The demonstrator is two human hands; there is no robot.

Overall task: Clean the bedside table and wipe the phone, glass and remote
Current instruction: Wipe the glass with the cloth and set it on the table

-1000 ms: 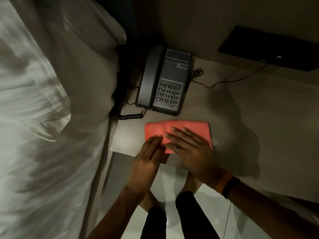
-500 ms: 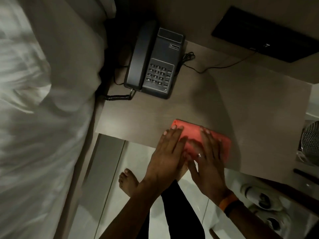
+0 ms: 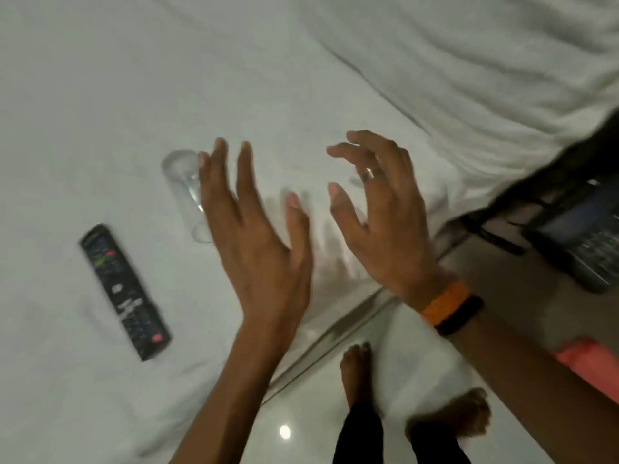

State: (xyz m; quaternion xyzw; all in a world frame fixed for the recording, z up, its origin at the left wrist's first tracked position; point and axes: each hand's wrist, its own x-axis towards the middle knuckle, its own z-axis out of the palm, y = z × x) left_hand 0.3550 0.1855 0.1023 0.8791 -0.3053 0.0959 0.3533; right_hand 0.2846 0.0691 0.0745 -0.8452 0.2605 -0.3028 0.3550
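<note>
- Both hands, left hand (image 3: pixel 258 242) and right hand (image 3: pixel 385 219), are spread open, nothing gripped, above the bed (image 3: pixel 100 95).
- The glass (image 3: pixel 182 182), lying sideways near the remote (image 3: pixel 125 291), could be rolled by a careless reach.

A bedroom, likely a hotel room — a bed with white sheets (image 3: pixel 234 78) fills most of the view, a corded desk phone (image 3: pixel 582 236) sits on the bedside table (image 3: pixel 495 272), over glossy floor tiles (image 3: pixel 301 413).

Bare forearms, a ring (image 3: pixel 367 173) on the right hand (image 3: pixel 382 216), orange-and-black wristband (image 3: pixel 452 306), black trouser legs (image 3: pixel 398 440).
</note>
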